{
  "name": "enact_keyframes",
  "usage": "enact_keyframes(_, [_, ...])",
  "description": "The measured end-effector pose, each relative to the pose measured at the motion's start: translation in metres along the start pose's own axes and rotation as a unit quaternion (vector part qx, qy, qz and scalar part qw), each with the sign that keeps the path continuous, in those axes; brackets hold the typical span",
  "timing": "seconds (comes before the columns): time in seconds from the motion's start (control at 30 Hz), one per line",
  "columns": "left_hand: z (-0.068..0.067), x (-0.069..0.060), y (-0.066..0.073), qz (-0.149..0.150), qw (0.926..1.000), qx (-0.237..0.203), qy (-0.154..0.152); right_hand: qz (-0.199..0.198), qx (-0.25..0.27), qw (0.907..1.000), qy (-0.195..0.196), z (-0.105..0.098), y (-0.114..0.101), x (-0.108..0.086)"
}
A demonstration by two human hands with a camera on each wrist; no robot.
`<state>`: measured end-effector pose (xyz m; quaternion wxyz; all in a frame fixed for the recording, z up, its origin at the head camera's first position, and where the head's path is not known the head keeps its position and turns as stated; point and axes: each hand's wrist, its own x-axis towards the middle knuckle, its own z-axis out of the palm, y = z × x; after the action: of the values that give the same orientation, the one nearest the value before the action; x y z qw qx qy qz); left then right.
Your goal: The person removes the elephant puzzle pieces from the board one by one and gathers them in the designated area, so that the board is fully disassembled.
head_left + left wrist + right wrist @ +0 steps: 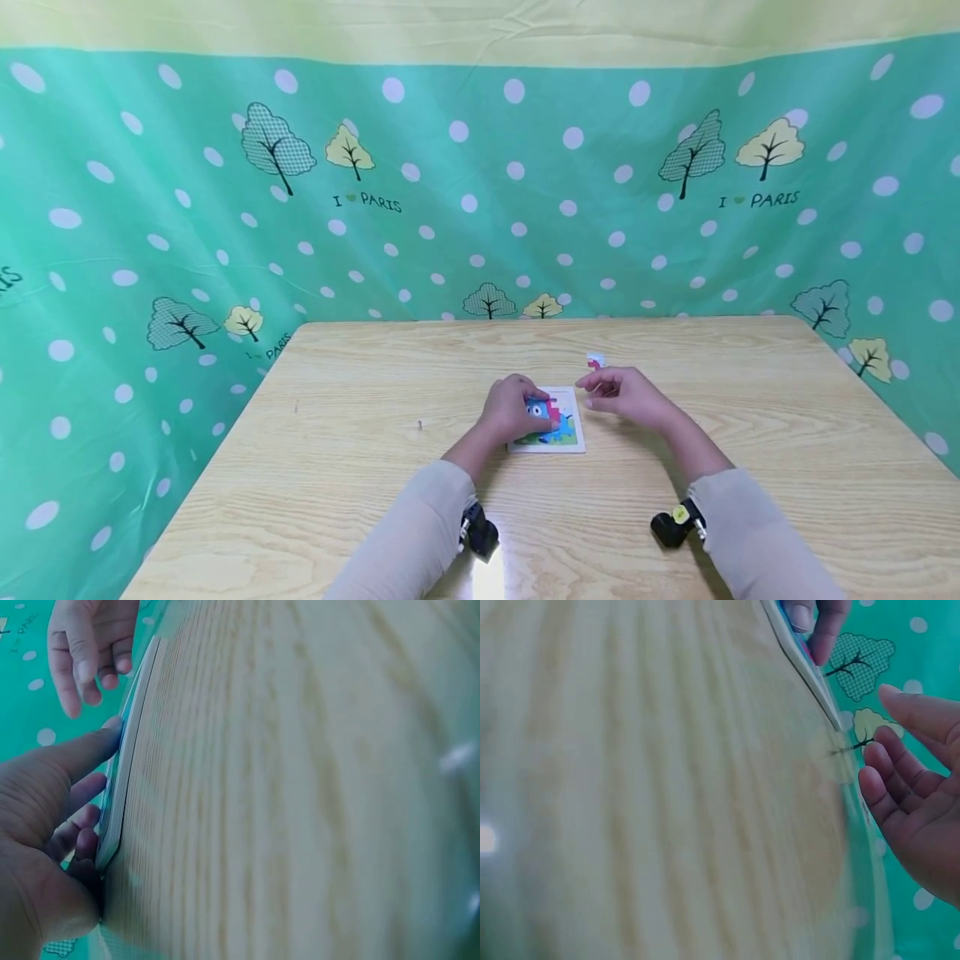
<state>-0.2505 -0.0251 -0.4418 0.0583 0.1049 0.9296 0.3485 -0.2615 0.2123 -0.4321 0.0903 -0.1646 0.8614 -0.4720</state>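
A small square jigsaw puzzle (567, 429) with a white frame lies on the table, its picture showing a blue figure with a round eye, pink parts and green below. My left hand (513, 410) rests on its left side, thumb and fingers spread over the picture and partly covering it. From the left wrist, the thumb of that hand (45, 802) touches the board, seen edge-on. Just right of the frame, my right hand (624, 393) hovers with loosely bent fingers and nothing between them. Beyond it lies a loose puzzle piece (596, 360), white and pink.
The wooden table (360, 500) extends around the puzzle. A tiny dark speck (420, 425) lies to the left. Behind stands a green dotted curtain (420, 275) with printed trees. Wrist cameras (480, 533) are strapped at both sleeves.
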Motion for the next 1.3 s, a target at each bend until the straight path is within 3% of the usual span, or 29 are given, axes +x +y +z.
enact_keyframes(0.2, [-0.002, -0.002, 0.000, 0.010, 0.9999, 0.003, -0.009, 0.005, -0.008, 0.9995, -0.029, 0.006, -0.002, 0.001])
enact_keyframes(0.43, [-0.007, -0.002, -0.005, 0.031, 0.9985, -0.013, -0.043, -0.005, -0.028, 0.9980, -0.057, 0.014, -0.005, 0.002])
enact_keyframes(0.77, [-0.008, -0.002, -0.009, 0.051, 0.9971, -0.021, -0.052, 0.006, -0.073, 0.9959, -0.054, 0.019, -0.008, 0.003])
enact_keyframes(1.3, [-0.011, -0.003, -0.005, 0.045, 0.9972, -0.021, -0.056, 0.011, -0.067, 0.9967, -0.045, 0.022, -0.009, 0.004])
